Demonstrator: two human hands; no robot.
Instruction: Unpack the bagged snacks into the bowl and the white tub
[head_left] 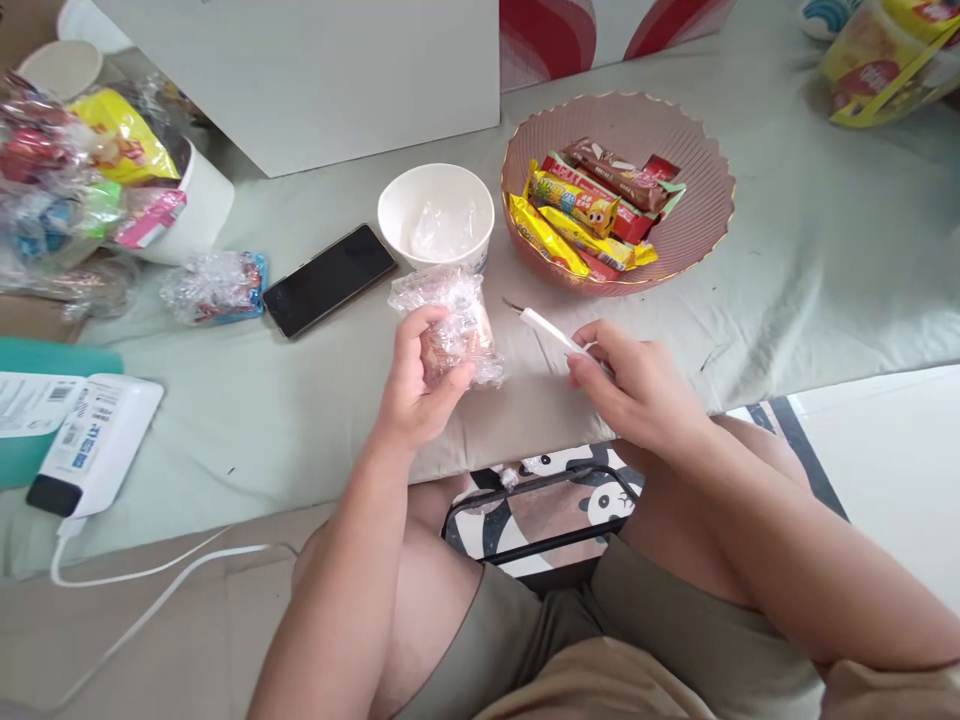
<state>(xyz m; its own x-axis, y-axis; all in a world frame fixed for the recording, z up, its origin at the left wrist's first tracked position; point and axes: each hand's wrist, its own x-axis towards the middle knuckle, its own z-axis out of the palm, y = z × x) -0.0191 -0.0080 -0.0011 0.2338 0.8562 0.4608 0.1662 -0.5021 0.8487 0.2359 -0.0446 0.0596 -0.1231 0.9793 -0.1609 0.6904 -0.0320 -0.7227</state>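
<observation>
My left hand (417,385) is closed around a snack in a crinkled clear wrapper (452,325), held just above the pale green cloth. My right hand (634,385) grips a small white-handled cutter (550,329), its thin tip pointing left toward the wrapper without touching it. Just behind the wrapper stands a white paper cup (436,216) with clear plastic inside. To the right of the cup sits a pink scalloped bowl (697,230) holding several wrapped snack bars (592,210).
A black phone (328,279) lies left of the cup, with a crumpled wrapper (216,287) beside it. A white bucket (201,205) with snack bags stands far left. A white power bank (94,445) with cable lies front left. A white box (315,75) stands behind.
</observation>
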